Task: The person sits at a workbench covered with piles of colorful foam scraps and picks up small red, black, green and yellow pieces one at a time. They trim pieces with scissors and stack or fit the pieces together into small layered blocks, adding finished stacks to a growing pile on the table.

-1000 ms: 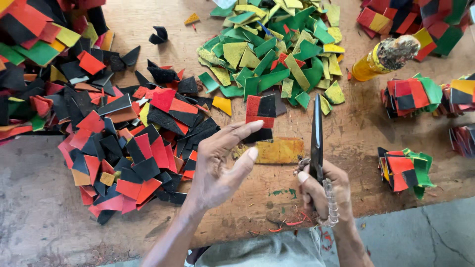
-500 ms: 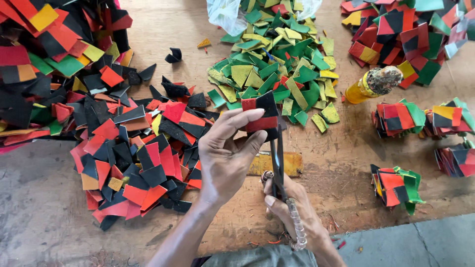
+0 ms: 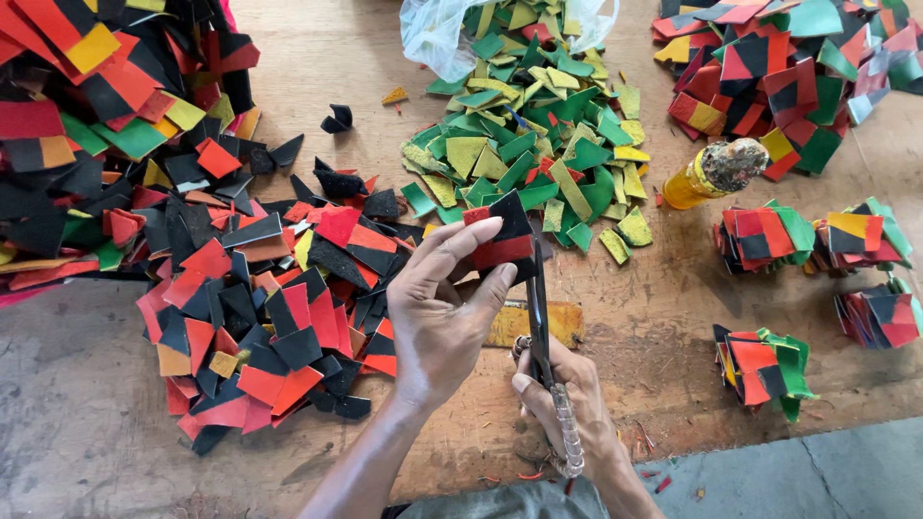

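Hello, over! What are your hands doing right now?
Left hand pinches red-black patch in its fingers. Right hand grips scissors, blades at the patch. Scrap piles all around, none blocking.

My left hand (image 3: 444, 312) reaches forward from the near edge, back of the hand up, fingers (image 3: 461, 240) curled and pinching together at its far side. My right hand (image 3: 561, 399) sits just nearer and to the right, fist closed, knuckles upward.

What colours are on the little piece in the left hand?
The piece is red and black, seen best from the head view.
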